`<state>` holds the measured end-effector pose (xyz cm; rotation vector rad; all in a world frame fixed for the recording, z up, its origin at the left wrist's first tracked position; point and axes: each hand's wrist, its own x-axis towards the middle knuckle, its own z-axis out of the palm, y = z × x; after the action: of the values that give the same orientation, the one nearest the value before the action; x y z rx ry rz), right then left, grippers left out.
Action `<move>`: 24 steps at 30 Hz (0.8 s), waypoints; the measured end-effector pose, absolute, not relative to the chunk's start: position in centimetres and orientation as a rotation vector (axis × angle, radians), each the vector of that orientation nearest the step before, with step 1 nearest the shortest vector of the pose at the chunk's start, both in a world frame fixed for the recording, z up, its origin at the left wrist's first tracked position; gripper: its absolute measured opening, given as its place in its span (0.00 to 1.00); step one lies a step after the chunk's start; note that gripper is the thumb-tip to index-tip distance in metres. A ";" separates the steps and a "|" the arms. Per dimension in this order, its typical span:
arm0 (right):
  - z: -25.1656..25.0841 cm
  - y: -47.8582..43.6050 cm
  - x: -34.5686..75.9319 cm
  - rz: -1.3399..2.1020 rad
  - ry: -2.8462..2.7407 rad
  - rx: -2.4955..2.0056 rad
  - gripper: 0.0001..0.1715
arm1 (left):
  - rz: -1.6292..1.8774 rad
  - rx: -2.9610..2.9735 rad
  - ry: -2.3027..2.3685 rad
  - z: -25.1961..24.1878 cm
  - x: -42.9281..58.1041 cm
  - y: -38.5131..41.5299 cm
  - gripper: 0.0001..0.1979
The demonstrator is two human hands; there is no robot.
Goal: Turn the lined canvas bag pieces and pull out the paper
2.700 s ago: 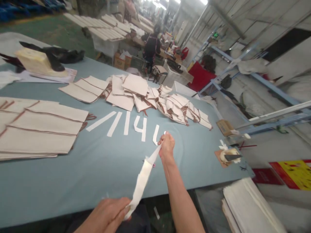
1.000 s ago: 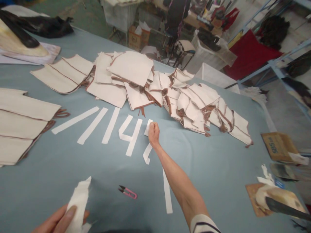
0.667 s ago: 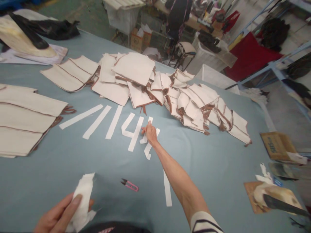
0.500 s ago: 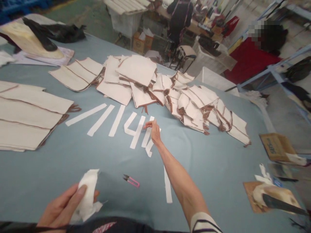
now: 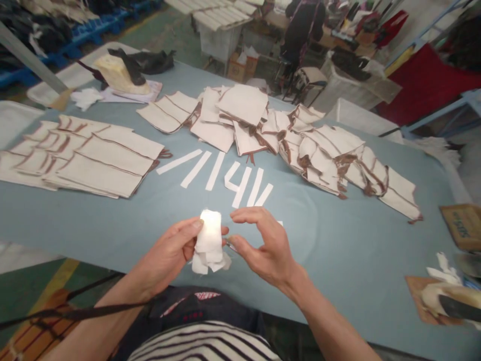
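My left hand (image 5: pixel 169 253) is closed on a folded wad of white strip (image 5: pixel 208 240), held just above the near edge of the blue-grey table (image 5: pixel 338 245). My right hand (image 5: pixel 265 248) hovers right beside the wad with fingers curved and apart, its thumb tip close to the wad's loose end. Beyond both hands, several white strips (image 5: pixel 225 175) lie flat on the table in a row of strokes.
A heap of cream fabric pieces with brown trim (image 5: pixel 323 155) runs across the far side. Flat stacks of the same pieces (image 5: pixel 93 160) lie at left. A cardboard box (image 5: pixel 464 225) and a scraper-like tool (image 5: pixel 447 301) sit at right. A person (image 5: pixel 300 25) works at the back.
My right hand left the strips it was laying and drew back to the wad. My left hand raised the wad toward the middle. The pink snips are out of sight.
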<state>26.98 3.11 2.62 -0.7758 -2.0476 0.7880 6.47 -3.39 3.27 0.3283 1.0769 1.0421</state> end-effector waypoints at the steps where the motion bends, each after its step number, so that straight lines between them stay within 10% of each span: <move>1: 3.3 2.2 26.6 0.736 -2.078 -0.724 0.12 | 1.044 0.349 1.009 3.7 6.4 -3.6 0.23; 14: 5.1 -1.2 25.0 0.245 -2.356 -0.640 0.04 | 0.976 0.480 0.818 5.5 5.0 -6.7 0.13; 24: 4.3 -3.3 24.0 0.576 -2.158 -0.784 0.09 | 0.937 0.613 0.883 5.9 5.5 -7.5 0.18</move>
<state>24.01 -3.27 4.31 -0.7841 -2.1583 0.5762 5.52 -7.51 5.93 0.6128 0.8832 0.9370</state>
